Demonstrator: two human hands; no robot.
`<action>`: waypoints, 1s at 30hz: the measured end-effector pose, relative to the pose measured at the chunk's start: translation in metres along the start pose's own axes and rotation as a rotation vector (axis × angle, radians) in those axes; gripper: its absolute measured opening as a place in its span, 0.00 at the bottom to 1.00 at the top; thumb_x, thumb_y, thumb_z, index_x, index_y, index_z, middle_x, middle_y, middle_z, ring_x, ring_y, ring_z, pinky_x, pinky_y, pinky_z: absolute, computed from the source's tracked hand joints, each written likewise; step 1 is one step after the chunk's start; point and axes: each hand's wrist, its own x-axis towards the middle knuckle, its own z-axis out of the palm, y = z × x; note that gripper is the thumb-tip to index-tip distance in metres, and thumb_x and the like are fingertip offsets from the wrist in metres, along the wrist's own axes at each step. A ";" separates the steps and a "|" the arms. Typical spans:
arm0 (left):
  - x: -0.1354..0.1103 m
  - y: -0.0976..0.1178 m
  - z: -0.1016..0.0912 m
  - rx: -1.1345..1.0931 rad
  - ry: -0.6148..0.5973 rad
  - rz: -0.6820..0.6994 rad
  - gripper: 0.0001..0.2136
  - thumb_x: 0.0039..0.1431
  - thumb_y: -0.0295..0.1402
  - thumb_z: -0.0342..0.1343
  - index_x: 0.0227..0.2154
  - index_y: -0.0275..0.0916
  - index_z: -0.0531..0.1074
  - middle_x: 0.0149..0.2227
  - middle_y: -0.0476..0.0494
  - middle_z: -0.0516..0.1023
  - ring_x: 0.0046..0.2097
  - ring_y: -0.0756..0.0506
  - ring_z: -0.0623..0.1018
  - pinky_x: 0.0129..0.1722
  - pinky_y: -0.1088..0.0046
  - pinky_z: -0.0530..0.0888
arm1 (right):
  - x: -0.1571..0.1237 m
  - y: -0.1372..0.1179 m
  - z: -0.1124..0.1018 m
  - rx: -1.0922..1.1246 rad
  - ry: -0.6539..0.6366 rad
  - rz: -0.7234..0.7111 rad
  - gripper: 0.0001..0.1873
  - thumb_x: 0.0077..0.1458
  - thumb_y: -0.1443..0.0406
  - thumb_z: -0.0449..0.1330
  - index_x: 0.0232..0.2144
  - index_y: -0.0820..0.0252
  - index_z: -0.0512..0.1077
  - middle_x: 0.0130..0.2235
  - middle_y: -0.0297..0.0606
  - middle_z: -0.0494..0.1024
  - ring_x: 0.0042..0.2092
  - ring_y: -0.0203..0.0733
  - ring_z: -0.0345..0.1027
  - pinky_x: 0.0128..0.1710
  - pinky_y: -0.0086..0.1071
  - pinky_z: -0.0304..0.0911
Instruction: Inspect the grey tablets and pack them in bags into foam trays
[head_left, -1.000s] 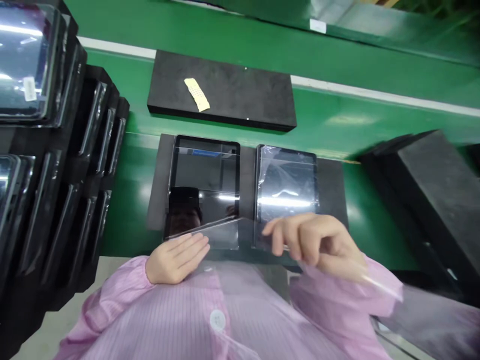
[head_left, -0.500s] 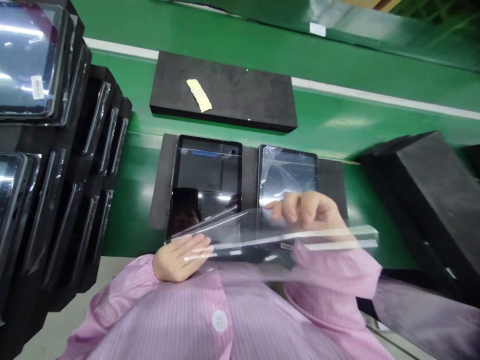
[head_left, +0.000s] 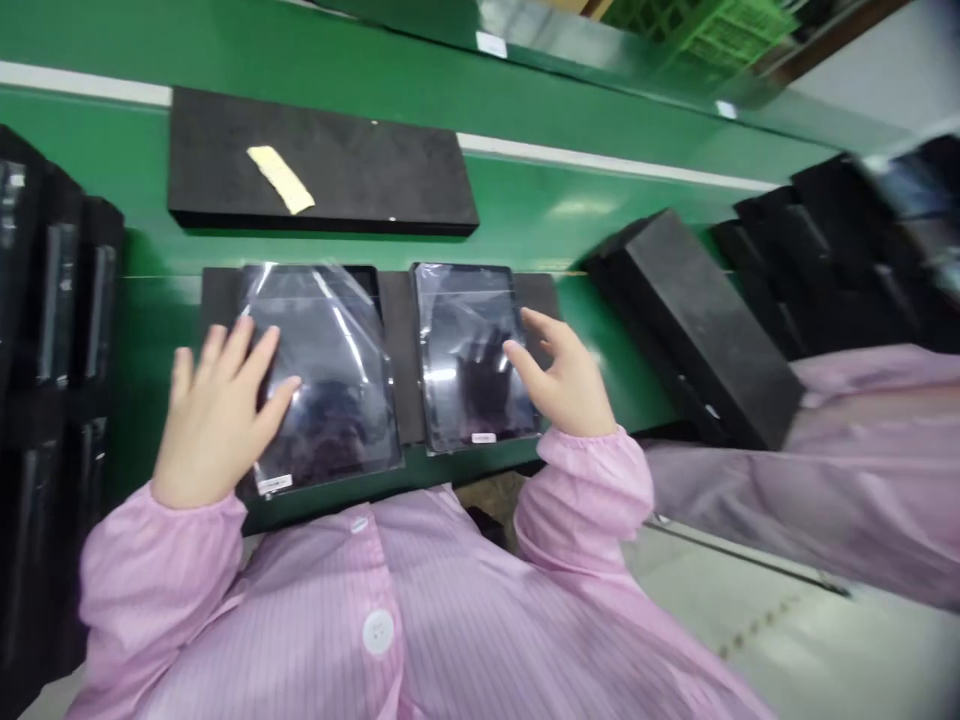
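Observation:
Two dark tablets lie side by side on a black foam pad (head_left: 401, 300). Over the left tablet (head_left: 367, 280) lies a clear plastic film (head_left: 330, 380), set slightly askew, with a small white label at its lower left. My left hand (head_left: 217, 410) is spread with fingers apart at the left edge of this film, touching it. The right tablet (head_left: 476, 380) is also under clear film and has a small label at its bottom edge. My right hand (head_left: 566, 375) is at that tablet's right edge, thumb and forefinger apart, holding nothing.
A black foam block (head_left: 322, 165) with a yellow paper strip (head_left: 281, 180) stands behind the tablets. Racks of filmed tablets (head_left: 56, 300) are at left. Another black block (head_left: 705, 330) sits tilted at right. A co-worker's pink sleeve (head_left: 862, 440) reaches in from the right.
The clear film that was held up between my hands now lies over the left tablet. My hands have moved apart and opened. The view has shifted to the right.

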 end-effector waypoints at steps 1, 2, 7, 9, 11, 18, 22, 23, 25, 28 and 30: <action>0.001 0.006 -0.001 0.011 0.020 -0.020 0.26 0.69 0.42 0.49 0.65 0.33 0.64 0.68 0.24 0.58 0.68 0.20 0.59 0.61 0.28 0.58 | -0.007 0.012 -0.004 -0.024 0.017 0.053 0.27 0.58 0.55 0.60 0.56 0.62 0.71 0.56 0.54 0.75 0.58 0.57 0.70 0.58 0.55 0.66; -0.001 0.013 -0.002 0.014 0.044 -0.025 0.27 0.69 0.41 0.49 0.65 0.31 0.63 0.69 0.22 0.56 0.68 0.18 0.57 0.61 0.26 0.55 | -0.014 0.023 -0.006 -0.038 0.029 0.104 0.26 0.57 0.55 0.60 0.55 0.63 0.72 0.55 0.54 0.76 0.56 0.57 0.71 0.56 0.55 0.68; -0.020 0.060 0.009 -0.176 -0.079 0.191 0.28 0.69 0.38 0.48 0.68 0.35 0.57 0.72 0.24 0.48 0.69 0.20 0.55 0.64 0.31 0.56 | -0.040 0.048 0.001 -0.078 0.083 0.170 0.20 0.58 0.57 0.60 0.47 0.62 0.78 0.46 0.51 0.78 0.49 0.55 0.72 0.50 0.51 0.70; -0.021 0.079 0.019 -0.202 -0.085 0.217 0.29 0.69 0.38 0.48 0.69 0.35 0.55 0.72 0.23 0.46 0.69 0.19 0.55 0.62 0.33 0.59 | -0.044 0.047 0.006 -0.099 0.128 0.145 0.17 0.59 0.58 0.59 0.46 0.59 0.79 0.44 0.49 0.77 0.47 0.53 0.71 0.51 0.51 0.69; -0.018 0.096 0.029 -0.169 -0.046 0.201 0.30 0.68 0.37 0.49 0.69 0.30 0.53 0.71 0.18 0.46 0.69 0.18 0.55 0.61 0.31 0.59 | -0.045 0.047 0.007 -0.079 0.130 0.126 0.16 0.60 0.59 0.59 0.46 0.57 0.79 0.42 0.46 0.77 0.46 0.52 0.71 0.51 0.50 0.68; -0.002 0.145 0.048 -0.171 -0.006 0.466 0.36 0.66 0.48 0.52 0.67 0.25 0.55 0.67 0.15 0.58 0.67 0.21 0.62 0.62 0.33 0.57 | -0.045 0.062 -0.005 0.113 -0.019 0.054 0.18 0.61 0.61 0.58 0.52 0.55 0.77 0.44 0.43 0.76 0.47 0.49 0.69 0.51 0.46 0.66; 0.003 0.148 0.047 -0.196 -0.013 0.665 0.18 0.66 0.35 0.56 0.56 0.33 0.70 0.60 0.27 0.71 0.58 0.31 0.74 0.55 0.50 0.71 | -0.045 0.066 -0.011 0.221 -0.056 0.042 0.18 0.61 0.62 0.57 0.52 0.57 0.76 0.43 0.42 0.77 0.46 0.47 0.69 0.50 0.45 0.66; 0.005 0.147 0.046 -0.210 -0.014 0.664 0.15 0.66 0.34 0.55 0.52 0.34 0.72 0.56 0.30 0.74 0.55 0.33 0.76 0.52 0.53 0.73 | -0.045 0.067 -0.012 0.269 -0.057 0.060 0.19 0.61 0.63 0.57 0.52 0.56 0.76 0.43 0.41 0.78 0.44 0.46 0.69 0.49 0.44 0.66; 0.008 0.144 0.042 -0.248 -0.038 0.644 0.12 0.67 0.36 0.54 0.48 0.36 0.74 0.51 0.34 0.77 0.49 0.36 0.78 0.47 0.57 0.74 | -0.047 0.070 -0.014 0.405 -0.028 0.116 0.19 0.61 0.62 0.56 0.52 0.55 0.76 0.42 0.40 0.78 0.41 0.43 0.70 0.46 0.41 0.68; 0.013 0.144 0.036 -0.299 -0.103 0.644 0.13 0.71 0.38 0.48 0.42 0.39 0.76 0.44 0.41 0.79 0.43 0.41 0.80 0.43 0.63 0.75 | -0.050 0.075 -0.017 0.607 0.062 0.213 0.18 0.61 0.60 0.56 0.51 0.56 0.76 0.41 0.40 0.79 0.41 0.42 0.72 0.45 0.40 0.70; 0.014 0.145 0.032 -0.306 -0.079 0.624 0.15 0.73 0.37 0.45 0.38 0.40 0.75 0.38 0.46 0.81 0.38 0.45 0.81 0.39 0.68 0.75 | -0.052 0.078 -0.018 0.677 0.098 0.268 0.18 0.60 0.58 0.57 0.49 0.56 0.77 0.40 0.40 0.79 0.41 0.42 0.72 0.45 0.41 0.71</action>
